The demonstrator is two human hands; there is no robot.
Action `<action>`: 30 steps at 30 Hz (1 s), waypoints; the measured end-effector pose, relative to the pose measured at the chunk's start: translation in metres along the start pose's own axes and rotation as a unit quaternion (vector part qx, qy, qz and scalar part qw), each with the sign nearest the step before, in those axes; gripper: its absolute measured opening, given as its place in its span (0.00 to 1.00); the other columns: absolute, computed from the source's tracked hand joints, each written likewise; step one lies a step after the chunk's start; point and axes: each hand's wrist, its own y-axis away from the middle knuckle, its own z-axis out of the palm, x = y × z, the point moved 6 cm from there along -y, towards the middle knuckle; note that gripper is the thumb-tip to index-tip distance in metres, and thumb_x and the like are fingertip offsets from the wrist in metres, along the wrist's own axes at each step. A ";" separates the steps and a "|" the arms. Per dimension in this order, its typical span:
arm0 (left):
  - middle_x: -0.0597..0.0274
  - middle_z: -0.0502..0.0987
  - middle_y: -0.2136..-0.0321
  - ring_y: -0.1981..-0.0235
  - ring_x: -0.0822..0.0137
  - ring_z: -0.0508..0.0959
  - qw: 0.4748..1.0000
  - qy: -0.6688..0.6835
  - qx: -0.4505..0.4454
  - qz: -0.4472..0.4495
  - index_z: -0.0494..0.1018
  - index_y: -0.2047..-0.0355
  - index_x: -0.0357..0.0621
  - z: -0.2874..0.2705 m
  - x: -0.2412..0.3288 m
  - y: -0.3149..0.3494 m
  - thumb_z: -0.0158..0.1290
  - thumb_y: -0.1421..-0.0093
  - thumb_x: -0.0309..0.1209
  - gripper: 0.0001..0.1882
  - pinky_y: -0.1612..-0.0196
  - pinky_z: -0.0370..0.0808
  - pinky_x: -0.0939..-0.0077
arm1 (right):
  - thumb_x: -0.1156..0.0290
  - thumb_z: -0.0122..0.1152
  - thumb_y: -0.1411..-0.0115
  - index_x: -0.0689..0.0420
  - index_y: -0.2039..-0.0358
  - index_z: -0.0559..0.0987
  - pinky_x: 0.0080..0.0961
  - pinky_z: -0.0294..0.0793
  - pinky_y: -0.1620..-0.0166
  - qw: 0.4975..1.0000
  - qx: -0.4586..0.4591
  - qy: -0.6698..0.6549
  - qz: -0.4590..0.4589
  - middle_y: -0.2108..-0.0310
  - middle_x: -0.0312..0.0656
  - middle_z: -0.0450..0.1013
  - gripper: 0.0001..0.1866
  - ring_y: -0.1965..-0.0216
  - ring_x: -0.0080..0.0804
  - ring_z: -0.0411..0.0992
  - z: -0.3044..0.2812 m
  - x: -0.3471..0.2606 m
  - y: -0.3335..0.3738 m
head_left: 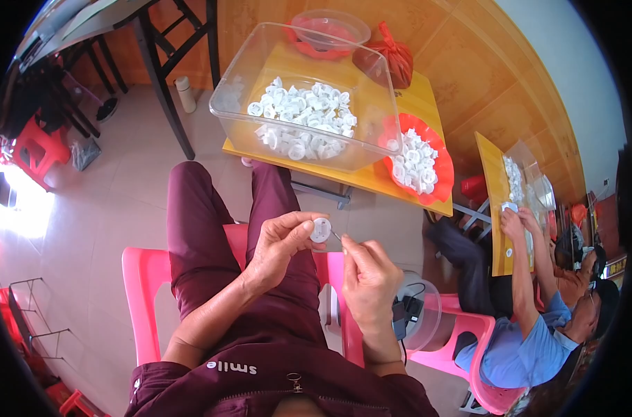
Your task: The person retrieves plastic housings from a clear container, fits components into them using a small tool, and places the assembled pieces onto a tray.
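Over my lap, my left hand (285,243) pinches a small round white plastic piece (321,230) between thumb and fingers, its flat face turned up. My right hand (367,272) is closed on a thin pointed metal tool (336,236), whose tip is at the piece's right edge. Its exact kind is too small to make out. Ahead on the yellow table (316,171), a clear plastic bin (225,110) holds many similar white pieces (305,108). To its right, a red scalloped dish (444,163) contains more of them.
A clear bowl (358,31) and a tied red bag (392,59) stand at the table's back. On my right, a person in a blue shirt (524,354) works at another yellow table (497,201). A clear tub with black devices (408,309) is beside my right arm. I sit on a pink chair (142,285).
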 end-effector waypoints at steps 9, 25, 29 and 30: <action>0.62 0.77 0.65 0.64 0.73 0.77 0.996 0.085 -0.014 -0.035 0.73 0.55 0.37 0.005 -0.002 0.000 0.46 0.36 0.31 0.13 0.57 0.76 0.72 | 0.77 0.62 0.50 0.53 0.64 0.80 0.26 0.68 0.78 0.998 -0.011 -0.062 0.003 0.78 0.36 0.69 0.11 0.81 0.32 0.70 0.006 0.001 0.002; 0.64 0.71 0.66 0.65 0.76 0.71 0.991 -0.103 -0.007 0.087 0.74 0.56 0.36 0.006 0.010 0.000 0.50 0.39 0.24 0.12 0.59 0.72 0.82 | 0.84 0.59 0.53 0.56 0.63 0.79 0.30 0.69 0.76 1.000 -0.019 -0.008 -0.009 0.77 0.40 0.68 0.15 0.80 0.37 0.70 0.017 -0.007 0.004; 0.63 0.71 0.65 0.64 0.77 0.71 0.988 -0.116 0.007 0.098 0.74 0.56 0.36 0.003 0.006 0.000 0.49 0.39 0.23 0.12 0.59 0.72 0.82 | 0.81 0.58 0.51 0.56 0.63 0.78 0.31 0.69 0.77 0.998 -0.058 0.017 -0.002 0.78 0.39 0.67 0.13 0.79 0.39 0.70 0.025 -0.007 0.005; 0.63 0.71 0.65 0.64 0.77 0.71 0.988 -0.117 0.006 0.099 0.74 0.56 0.36 0.003 0.006 -0.001 0.49 0.39 0.23 0.12 0.59 0.72 0.82 | 0.81 0.58 0.51 0.56 0.63 0.78 0.31 0.69 0.77 0.998 -0.057 0.017 -0.002 0.78 0.39 0.67 0.13 0.79 0.39 0.70 0.026 -0.005 0.005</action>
